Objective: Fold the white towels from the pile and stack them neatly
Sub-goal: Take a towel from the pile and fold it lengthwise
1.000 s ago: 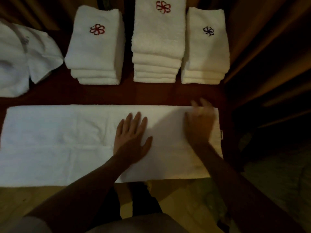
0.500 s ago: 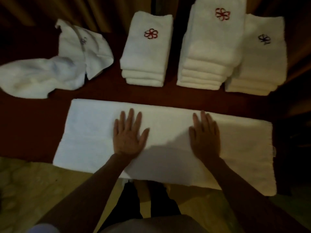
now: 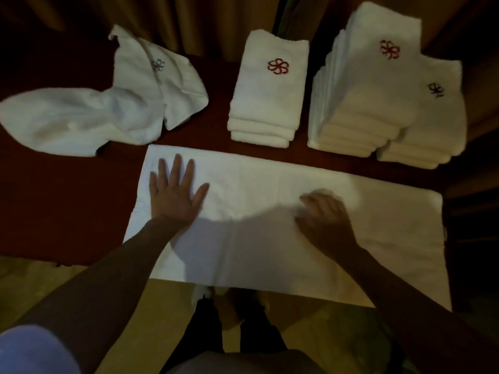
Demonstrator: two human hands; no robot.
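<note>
Looking down past my own legs and feet, I see both forearms reaching forward over a dark red table (image 3: 62, 211). A long white towel (image 3: 270, 211) lies flat across the table's near side, its front edge hanging a little over the table edge. My left hand (image 3: 172, 193) rests palm down near the towel's left end, fingers straight and spread, thumb out, holding nothing. My right hand (image 3: 324, 220) sits on the towel right of centre; it is blurred, with the fingers seemingly bent into the cloth, so I cannot tell whether it pinches the fabric or only presses.

Judging the step as smoothing before the next fold, I would keep the left palm flat as an anchor, sweep outward toward the right end to clear wrinkles, then bring one short end across to meet the other, matching corners before creasing.

Beyond the towel, at far left, lies a loose pile (image 3: 81, 122) of unfolded towels, one showing a grey emblem. Across the table's far side stand three folded stacks: a short stack (image 3: 267, 103) with a red emblem, a tall stack (image 3: 367, 103) with a red emblem, and a right stack (image 3: 434, 125) with a dark emblem, touching the tall one.
</note>
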